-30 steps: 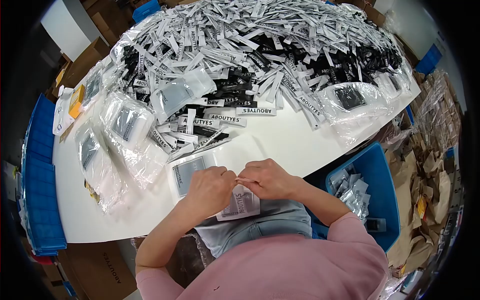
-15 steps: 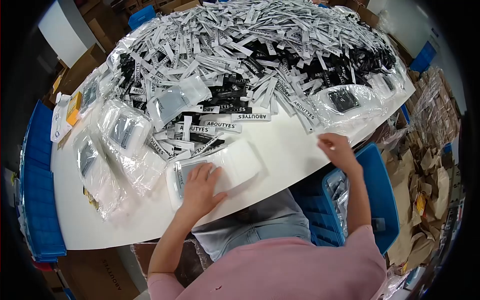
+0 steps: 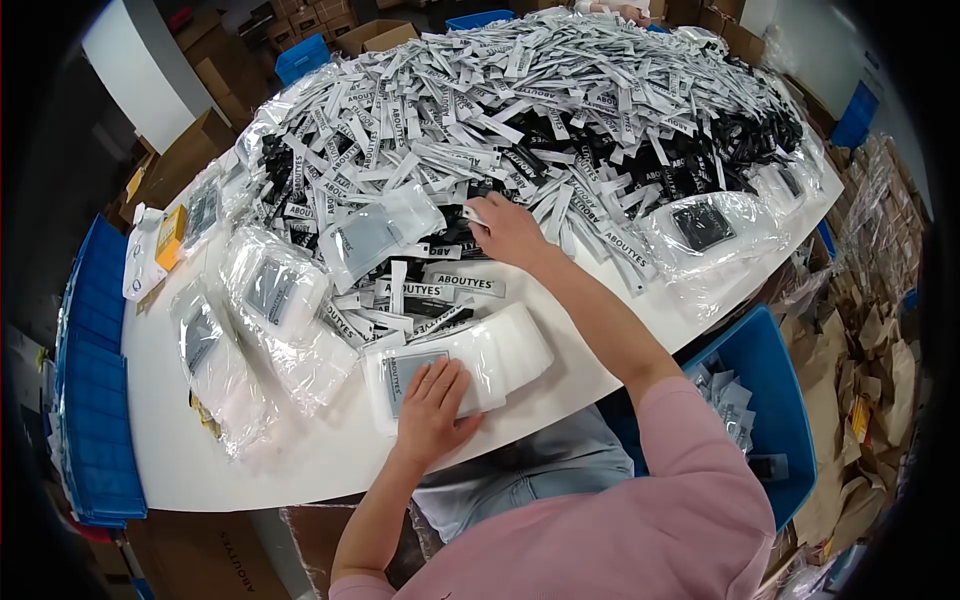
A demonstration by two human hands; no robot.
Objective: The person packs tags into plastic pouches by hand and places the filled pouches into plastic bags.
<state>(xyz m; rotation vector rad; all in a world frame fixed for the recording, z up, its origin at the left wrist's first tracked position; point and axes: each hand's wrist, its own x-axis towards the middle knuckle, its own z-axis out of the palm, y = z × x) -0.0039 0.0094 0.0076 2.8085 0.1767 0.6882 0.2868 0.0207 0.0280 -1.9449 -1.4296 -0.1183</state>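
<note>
My left hand [image 3: 436, 408] lies flat on a stack of clear plastic pouches [image 3: 525, 350] at the table's near edge, fingers spread over the grey printed panel. My right hand [image 3: 512, 233] is at the front of a big pile of white and black "ABOUTYES" stick sachets [image 3: 440, 150]. Its fingers are closed, and the white end of a stick sachet [image 3: 473, 214] shows at the fingertips; the rest is hidden by the hand. Just left of it, a loose grey-panelled pouch [image 3: 370, 240] rests on the pile.
Plastic-wrapped pouch bundles [image 3: 275, 290] lie at left, another wrapped bundle [image 3: 700, 225] at right. A blue bin [image 3: 790, 400] with filled pouches stands by my right side. Blue crates [image 3: 95, 380] stand beyond the left edge. Another person's hand [image 3: 630, 12] shows behind the pile.
My right hand has moved from the table's right edge, near the blue bin, leftward and forward to the sachet pile. My left hand stays on the pouch stack. The view has shifted slightly.
</note>
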